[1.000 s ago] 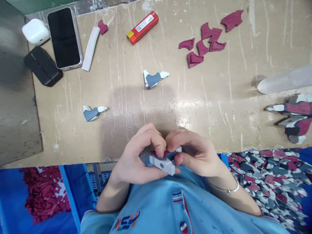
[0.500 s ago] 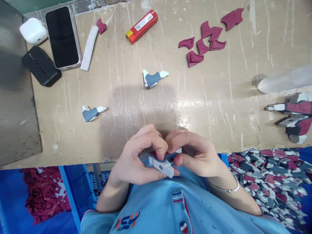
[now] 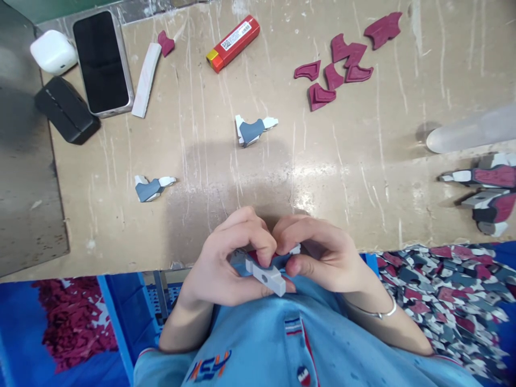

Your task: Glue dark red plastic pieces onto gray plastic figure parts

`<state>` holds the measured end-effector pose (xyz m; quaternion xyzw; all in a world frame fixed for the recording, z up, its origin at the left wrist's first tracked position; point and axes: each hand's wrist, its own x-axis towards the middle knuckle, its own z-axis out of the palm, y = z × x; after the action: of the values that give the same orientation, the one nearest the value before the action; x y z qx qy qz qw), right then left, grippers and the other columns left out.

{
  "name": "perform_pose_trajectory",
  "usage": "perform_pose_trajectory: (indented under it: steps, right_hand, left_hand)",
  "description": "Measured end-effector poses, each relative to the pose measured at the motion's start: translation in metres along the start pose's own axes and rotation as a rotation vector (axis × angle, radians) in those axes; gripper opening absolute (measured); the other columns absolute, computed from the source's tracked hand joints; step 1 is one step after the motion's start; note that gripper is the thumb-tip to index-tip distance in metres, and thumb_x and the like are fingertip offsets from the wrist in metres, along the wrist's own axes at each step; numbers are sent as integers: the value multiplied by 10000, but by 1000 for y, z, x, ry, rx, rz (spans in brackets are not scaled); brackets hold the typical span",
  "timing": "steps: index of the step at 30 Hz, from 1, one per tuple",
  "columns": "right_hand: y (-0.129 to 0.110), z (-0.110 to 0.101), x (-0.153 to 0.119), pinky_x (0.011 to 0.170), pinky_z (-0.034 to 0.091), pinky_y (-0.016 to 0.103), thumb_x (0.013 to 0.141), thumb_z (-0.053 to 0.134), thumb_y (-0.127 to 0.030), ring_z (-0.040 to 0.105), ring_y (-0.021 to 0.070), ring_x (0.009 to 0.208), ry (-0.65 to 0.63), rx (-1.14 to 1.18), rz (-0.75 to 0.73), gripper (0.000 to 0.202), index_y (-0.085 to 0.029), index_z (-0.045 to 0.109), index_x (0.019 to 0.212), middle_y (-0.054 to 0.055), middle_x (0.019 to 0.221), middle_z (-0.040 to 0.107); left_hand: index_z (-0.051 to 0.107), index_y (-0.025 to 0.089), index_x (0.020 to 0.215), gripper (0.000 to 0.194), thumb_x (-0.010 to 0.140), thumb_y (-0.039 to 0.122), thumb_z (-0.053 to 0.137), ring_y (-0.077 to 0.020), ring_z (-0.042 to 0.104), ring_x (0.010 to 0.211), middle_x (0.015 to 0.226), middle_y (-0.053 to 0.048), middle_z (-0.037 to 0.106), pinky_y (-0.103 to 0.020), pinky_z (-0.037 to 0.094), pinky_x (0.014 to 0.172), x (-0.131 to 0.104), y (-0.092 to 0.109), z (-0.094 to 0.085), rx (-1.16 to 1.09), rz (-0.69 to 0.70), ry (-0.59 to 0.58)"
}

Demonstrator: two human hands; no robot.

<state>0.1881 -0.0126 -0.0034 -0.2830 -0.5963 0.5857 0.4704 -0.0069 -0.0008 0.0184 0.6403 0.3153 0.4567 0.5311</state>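
Just in front of my shirt, my left hand [image 3: 231, 258] is closed around a small grey plastic part [image 3: 266, 277] with a hole in its side. Some dark red shows under the left fingers. My right hand [image 3: 316, 252] pinches the same assembly from the other side, where a pale tip sticks out. The fingers cover most of the assembly. Beyond the hands on the table lies a blue-grey and white plastic part [image 3: 252, 131]. A similar part [image 3: 149, 189] rests farther left.
Dark red pieces [image 3: 334, 77] lie scattered at the back right. A red lighter [image 3: 234, 44], a phone [image 3: 102, 64] and a black case [image 3: 67, 110] are at the back. Finished-looking assemblies [image 3: 494, 209] sit at right. Below the table edge stand bins of red parts [image 3: 74, 322] and mixed parts [image 3: 451, 301].
The grey part has tilted very slightly in my left fingers. Both hands stay in nearly the same place; the table items are unmoved.
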Motion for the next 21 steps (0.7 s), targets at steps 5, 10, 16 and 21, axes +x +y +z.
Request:
perform_pose_trajectory:
  steps: [5, 10, 16, 21]
  right_hand:
    - [1, 1, -1, 681, 589, 240, 1050, 767, -375, 724, 132, 745, 10, -2, -14, 139, -245, 738, 1014, 3, 853, 761]
    - [1, 0, -1, 675, 590, 239, 1048, 768, -371, 721, 132, 738, 2, -3, -4, 141, -241, 736, 1004, 4, 854, 760]
    - [0, 0, -1, 693, 587, 238, 1056, 756, -383, 722, 132, 757, 0, -5, -5, 158, -236, 737, 1003, 5, 859, 759]
    - [0, 0, -1, 704, 586, 229, 1062, 745, -396, 716, 125, 762, -2, -9, -10, 176, -231, 737, 1000, 4, 860, 752]
  left_hand:
    - [534, 229, 738, 507, 791, 354, 1022, -96, 534, 580, 729, 53, 529, -273, 543, 567, 0, -1, 1, -14, 10, 6]
    - [532, 229, 739, 503, 797, 337, 1019, -95, 539, 579, 728, 55, 530, -274, 545, 573, 1, 0, 1, -21, 8, 6]
    - [519, 217, 725, 517, 799, 329, 1018, -81, 537, 581, 738, 62, 508, -254, 529, 567, 1, 0, 1, -38, 6, 0]
    - [498, 216, 727, 528, 817, 323, 1007, -82, 517, 608, 737, 58, 488, -225, 476, 520, -1, 0, 1, -45, -13, -8]
